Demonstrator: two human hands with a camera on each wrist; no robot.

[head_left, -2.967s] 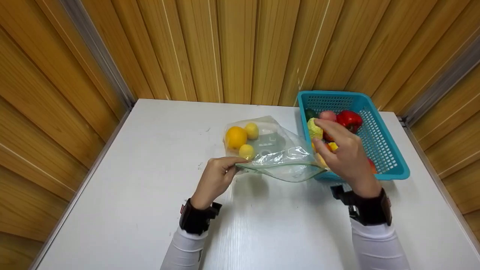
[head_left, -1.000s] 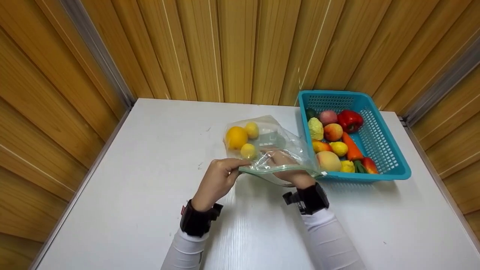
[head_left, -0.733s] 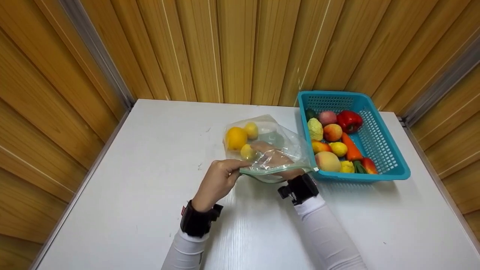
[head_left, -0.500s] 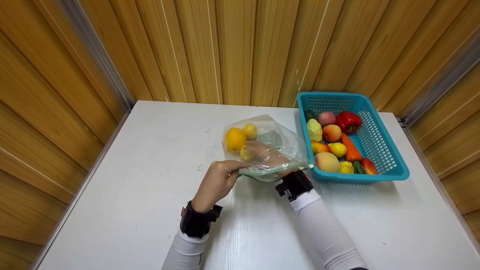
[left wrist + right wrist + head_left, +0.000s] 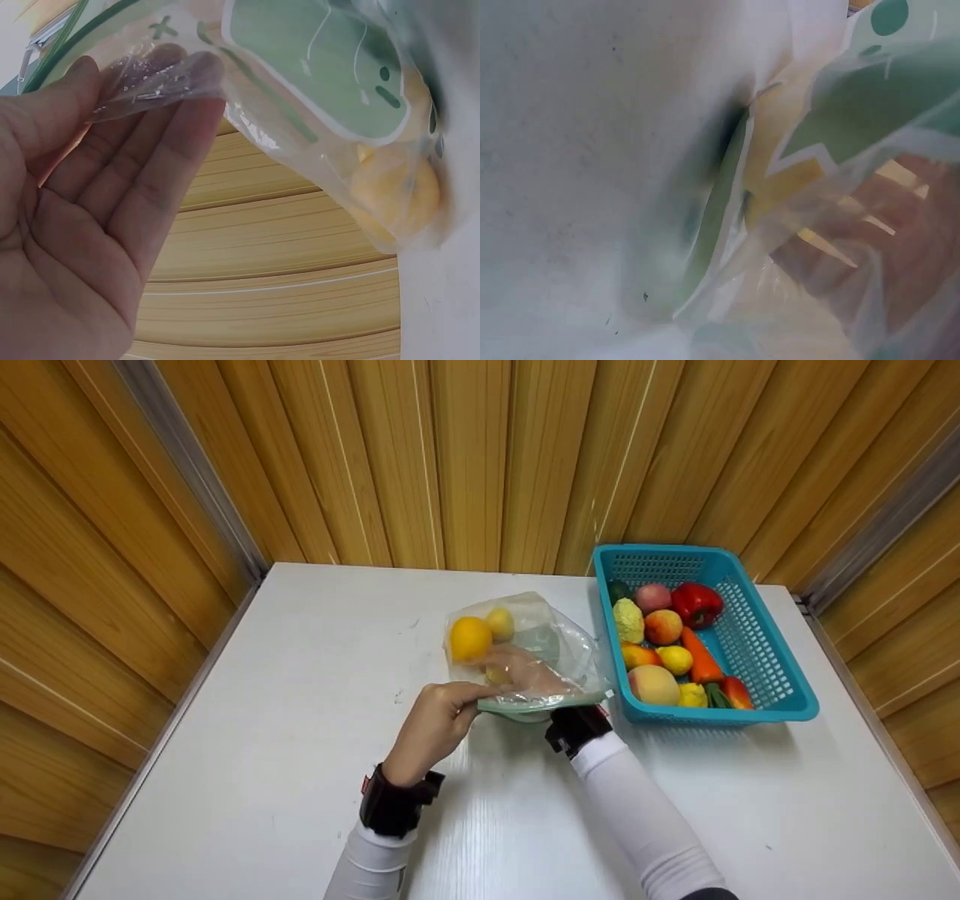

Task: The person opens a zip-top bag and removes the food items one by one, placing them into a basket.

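In the head view, my left hand pinches the green-edged mouth of a clear zip bag between thumb and fingers. Plastic folds lie over those fingertips in the left wrist view. The bag contains an orange and a lemon beside it. A second lemon is mostly covered by my right hand, which is inside the bag up to the wrist. Its extended fingers reach the orange's lower right side; blurred plastic veils the contact. Through the bag, gaps show between the right fingers.
A blue-green basket stands to the right with a red bell pepper, a carrot, peaches, lemons and several other pieces of produce. Slatted wooden walls enclose the white table at the back and sides.
From above the basket, my right hand has moved left into the bag, then deeper past the lower lemon to the orange. The bag's mouth has narrowed around the wrist. My left hand keeps its hold.
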